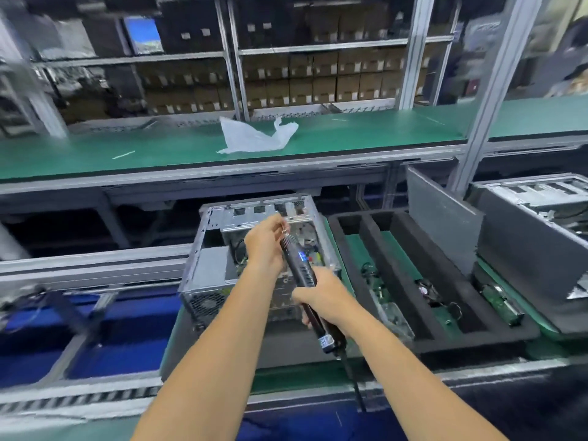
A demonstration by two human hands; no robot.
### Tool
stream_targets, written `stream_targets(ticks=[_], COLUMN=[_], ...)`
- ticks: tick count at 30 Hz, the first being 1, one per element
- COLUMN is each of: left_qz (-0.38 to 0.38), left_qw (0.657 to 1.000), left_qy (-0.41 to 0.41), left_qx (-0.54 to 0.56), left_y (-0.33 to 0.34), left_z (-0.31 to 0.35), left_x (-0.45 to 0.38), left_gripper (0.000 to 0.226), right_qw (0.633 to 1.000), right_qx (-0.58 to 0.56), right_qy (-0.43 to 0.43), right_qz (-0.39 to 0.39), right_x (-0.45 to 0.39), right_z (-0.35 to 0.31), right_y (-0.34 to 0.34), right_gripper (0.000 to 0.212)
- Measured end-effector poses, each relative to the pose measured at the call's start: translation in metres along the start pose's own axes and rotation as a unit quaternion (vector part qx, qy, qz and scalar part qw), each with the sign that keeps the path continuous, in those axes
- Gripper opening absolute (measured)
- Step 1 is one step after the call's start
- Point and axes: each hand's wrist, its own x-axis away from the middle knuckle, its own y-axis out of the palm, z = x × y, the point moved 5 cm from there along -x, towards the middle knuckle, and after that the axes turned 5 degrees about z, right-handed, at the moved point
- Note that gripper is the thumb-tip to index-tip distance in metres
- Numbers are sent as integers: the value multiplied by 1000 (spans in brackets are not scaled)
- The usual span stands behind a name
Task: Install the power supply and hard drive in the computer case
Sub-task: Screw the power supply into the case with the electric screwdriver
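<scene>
Blue floor (127, 354) under green conveyor bench (178, 151)

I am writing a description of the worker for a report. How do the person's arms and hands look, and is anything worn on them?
Both forearms are bare as far as the picture shows: no sleeves reach into view. The left hand and the right hand wear no gloves. No watch, wrist strap or ring is visible, though the picture is somewhat blurred.
</scene>
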Motion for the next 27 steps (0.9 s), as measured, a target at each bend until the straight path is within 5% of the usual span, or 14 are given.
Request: stream_targets(ticks=[8,18,27], left_qz=[43,174,167], left_qw=[999,981,970], left_qy=[-32,-25,-173], left_qx=[-7,-87,-28], left_y=[-131,-222,-270], left_z=[39,8,-46], left_x=[9,21,11], left_gripper=[11,15,10], right_qw=[999,995,985], right_qx=[-21,17,20], right_qy=[34,94,167], right_qz=[-1,-15,-29], right_x=[37,71,77], right_z=[1,34,77], right_y=[132,195,230], right_gripper=[21,25,29])
